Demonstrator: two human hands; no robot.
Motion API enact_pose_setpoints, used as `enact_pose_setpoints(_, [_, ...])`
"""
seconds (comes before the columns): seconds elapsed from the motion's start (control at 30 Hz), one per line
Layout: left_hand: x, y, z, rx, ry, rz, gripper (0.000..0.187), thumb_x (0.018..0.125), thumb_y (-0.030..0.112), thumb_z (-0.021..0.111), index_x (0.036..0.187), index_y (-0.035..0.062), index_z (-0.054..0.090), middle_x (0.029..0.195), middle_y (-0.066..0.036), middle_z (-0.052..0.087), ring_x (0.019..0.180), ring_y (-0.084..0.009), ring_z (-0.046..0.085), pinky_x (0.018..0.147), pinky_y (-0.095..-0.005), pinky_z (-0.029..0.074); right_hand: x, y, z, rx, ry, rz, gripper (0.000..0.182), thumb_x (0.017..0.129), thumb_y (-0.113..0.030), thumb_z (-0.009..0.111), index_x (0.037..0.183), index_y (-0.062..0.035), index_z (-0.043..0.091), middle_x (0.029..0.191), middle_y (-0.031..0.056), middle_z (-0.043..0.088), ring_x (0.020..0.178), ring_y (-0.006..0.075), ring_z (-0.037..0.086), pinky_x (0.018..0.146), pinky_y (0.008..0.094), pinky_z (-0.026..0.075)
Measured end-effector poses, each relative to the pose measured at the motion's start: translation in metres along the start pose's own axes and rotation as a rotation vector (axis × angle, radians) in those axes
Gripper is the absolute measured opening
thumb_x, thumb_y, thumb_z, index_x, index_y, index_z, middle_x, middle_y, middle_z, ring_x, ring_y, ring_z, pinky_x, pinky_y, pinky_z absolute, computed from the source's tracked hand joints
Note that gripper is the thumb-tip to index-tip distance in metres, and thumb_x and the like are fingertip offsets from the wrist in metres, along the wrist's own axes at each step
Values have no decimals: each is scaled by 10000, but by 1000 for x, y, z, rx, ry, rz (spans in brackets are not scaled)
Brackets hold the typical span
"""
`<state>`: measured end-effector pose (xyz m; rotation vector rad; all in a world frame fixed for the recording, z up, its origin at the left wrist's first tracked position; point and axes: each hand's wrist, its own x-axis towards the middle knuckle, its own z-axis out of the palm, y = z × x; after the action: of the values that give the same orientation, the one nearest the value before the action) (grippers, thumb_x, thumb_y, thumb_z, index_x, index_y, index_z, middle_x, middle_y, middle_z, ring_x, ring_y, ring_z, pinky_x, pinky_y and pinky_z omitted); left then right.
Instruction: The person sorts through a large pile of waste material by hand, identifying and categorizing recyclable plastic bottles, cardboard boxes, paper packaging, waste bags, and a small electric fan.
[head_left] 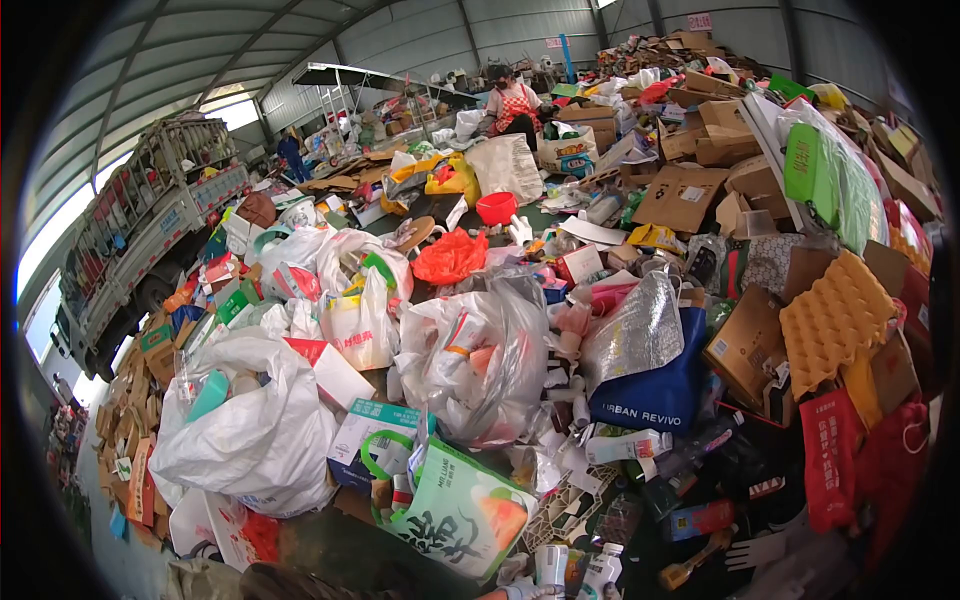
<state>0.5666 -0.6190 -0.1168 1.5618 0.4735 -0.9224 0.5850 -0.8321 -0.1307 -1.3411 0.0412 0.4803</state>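
Note:
At the bottom edge, what looks like my left hand (525,592) shows only as a pale-gloved sliver, its fingers mostly cut off by the frame. Nearest to it are a printed can-like container (551,566) and a white bottle (601,572). I cannot tell whether it holds anything. My right hand is out of view. Just above, a green printed gift box (465,510) leans among the waste. A grey work glove (765,553) with spread fingers appears at lower right, beside a wooden-handled brush (695,562).
Mixed waste surrounds me: a big white sack (245,425), a clear bag of plastics (475,365), a blue shopping bag (650,390) and an egg tray (838,320). A person (515,105) sits farther back; another (291,155) stands near the truck (150,225).

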Motion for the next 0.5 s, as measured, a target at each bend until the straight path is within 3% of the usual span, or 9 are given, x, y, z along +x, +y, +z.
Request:
enact_pose_setpoints(0.13, [-2, 4, 1, -55, -13, -19, 432, 745, 166, 669, 1136, 28, 546, 1006, -103, 619, 886, -207, 598, 774, -332, 480, -2, 2, 0, -4, 3, 0, 834, 679, -291, 739, 1331, -49, 279, 1262, 106, 413, 1161, 230, 406, 975, 359, 338])
enact_pose_setpoints(0.23, [61, -71, -18, -158, -61, -20, 417, 745, 151, 665, 1126, 25, 550, 1001, -104, 621, 878, -203, 599, 769, -330, 481, -4, 4, 0, -6, 6, -4, 835, 677, -288, 741, 1331, -48, 280, 1263, 106, 412, 1162, 230, 404, 975, 358, 337])
enact_pose_setpoints(0.37, [41, -54, -15, 35, -81, 39, 397, 745, 130, 656, 1115, 26, 555, 996, -103, 621, 873, -205, 599, 761, -318, 481, -9, 10, 0, -15, 7, -12, 837, 675, -284, 745, 1329, -47, 280, 1264, 106, 410, 1164, 230, 401, 976, 357, 336])
enact_pose_setpoints(0.5, [33, -61, -9, -39, -100, 75, 390, 745, 121, 652, 1110, 23, 556, 991, -102, 621, 866, -207, 600, 758, -316, 481, -17, 15, 1, -37, -6, -38, 838, 673, -279, 748, 1328, -46, 281, 1265, 105, 408, 1165, 229, 398, 977, 356, 334])
